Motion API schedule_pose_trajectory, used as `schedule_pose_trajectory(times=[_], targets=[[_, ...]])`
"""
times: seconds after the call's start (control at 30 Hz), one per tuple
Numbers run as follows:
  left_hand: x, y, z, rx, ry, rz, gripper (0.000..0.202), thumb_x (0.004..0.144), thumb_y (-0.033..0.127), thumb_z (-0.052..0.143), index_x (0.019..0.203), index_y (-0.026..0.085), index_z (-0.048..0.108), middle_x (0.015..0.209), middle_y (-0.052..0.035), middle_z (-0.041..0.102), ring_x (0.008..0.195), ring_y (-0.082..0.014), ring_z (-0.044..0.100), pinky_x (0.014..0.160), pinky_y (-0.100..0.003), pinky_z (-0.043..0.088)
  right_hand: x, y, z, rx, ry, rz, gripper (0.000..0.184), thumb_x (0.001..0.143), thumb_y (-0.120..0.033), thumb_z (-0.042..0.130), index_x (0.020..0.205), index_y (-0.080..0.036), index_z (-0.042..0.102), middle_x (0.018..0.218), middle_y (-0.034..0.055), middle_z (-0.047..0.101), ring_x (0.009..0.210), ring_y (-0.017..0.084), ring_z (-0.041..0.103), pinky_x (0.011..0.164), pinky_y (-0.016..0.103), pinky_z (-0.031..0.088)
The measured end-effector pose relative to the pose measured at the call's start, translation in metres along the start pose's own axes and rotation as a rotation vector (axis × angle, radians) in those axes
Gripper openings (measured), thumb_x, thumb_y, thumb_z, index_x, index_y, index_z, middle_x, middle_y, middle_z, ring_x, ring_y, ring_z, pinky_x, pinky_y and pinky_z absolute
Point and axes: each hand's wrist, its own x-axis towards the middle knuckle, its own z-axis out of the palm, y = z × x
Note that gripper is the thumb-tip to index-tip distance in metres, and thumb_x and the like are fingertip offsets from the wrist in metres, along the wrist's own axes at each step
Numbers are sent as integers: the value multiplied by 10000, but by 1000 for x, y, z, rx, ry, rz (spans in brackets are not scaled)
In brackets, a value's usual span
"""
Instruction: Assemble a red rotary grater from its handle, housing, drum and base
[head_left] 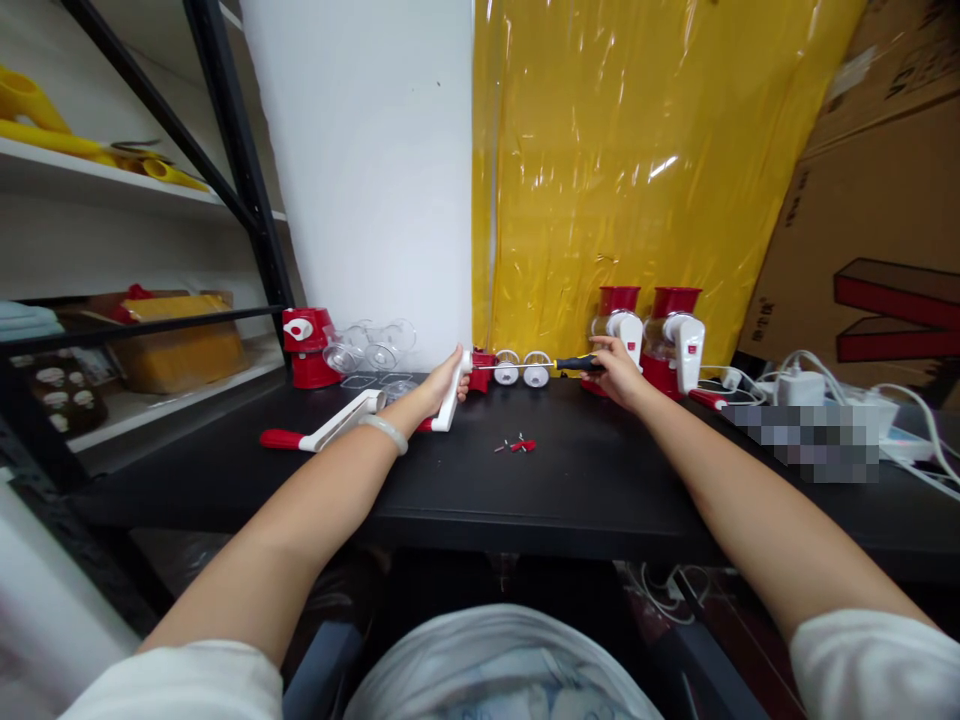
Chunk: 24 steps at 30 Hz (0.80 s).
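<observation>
My left hand is closed around a white crank handle with a red grip, held upright above the black table. In my right hand is a screwdriver with a black and yellow handle, lying level. Its shaft points left to the top end of the crank handle; whether the tip touches a screw I cannot tell. Between my arms lie several small screws and red pieces. A second white crank handle with a red grip rests beside my left forearm.
A red grater body and clear plastic parts stand at the back left. Round white-ended drums sit at the back middle. Two red and white rotary graters stand right, near white cables and chargers. Shelves are left.
</observation>
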Motion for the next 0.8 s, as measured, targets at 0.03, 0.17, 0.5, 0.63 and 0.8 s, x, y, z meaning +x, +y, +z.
schedule_pose_trajectory(times=[0.03, 0.17, 0.5, 0.63, 0.8], targets=[[0, 0, 0, -1, -2, 0, 533, 848, 663, 454, 650, 168, 466, 484, 41, 385, 353, -66, 355, 347, -172, 285, 0, 0, 0, -1, 9, -1, 448, 596, -137, 496, 1012, -258, 384, 769, -46, 480, 524, 108, 552, 451, 257, 508], [0, 0, -1, 7, -1, -4, 537, 856, 661, 439, 643, 169, 457, 492, 36, 394, 352, -66, 357, 350, -177, 289, 0, 0, 2, -8, 28, 12, 436, 623, -133, 494, 1025, -256, 380, 750, -52, 470, 496, 103, 550, 455, 262, 515], [-1, 1, 2, 11, 5, -9, 534, 853, 662, 443, 642, 171, 453, 491, 39, 388, 353, -65, 354, 354, -178, 286, -2, -2, 1, -60, 29, 30, 399, 688, -140, 498, 1058, -245, 389, 786, -43, 486, 454, 86, 550, 461, 267, 518], [-1, 1, 1, 8, 1, -12, 535, 844, 667, 456, 638, 174, 449, 492, 40, 387, 353, -65, 351, 356, -179, 286, 1, 2, 0, -58, 32, 19, 359, 728, -153, 503, 1051, -249, 379, 807, -48, 488, 428, 67, 537, 447, 250, 500], [-1, 0, 0, 23, 1, 3, 532, 837, 667, 469, 636, 175, 447, 495, 42, 385, 356, -66, 351, 359, -183, 290, 2, 5, -1, -67, 39, -13, 358, 769, -194, 532, 1062, -267, 341, 800, -66, 492, 421, 63, 538, 443, 243, 495]])
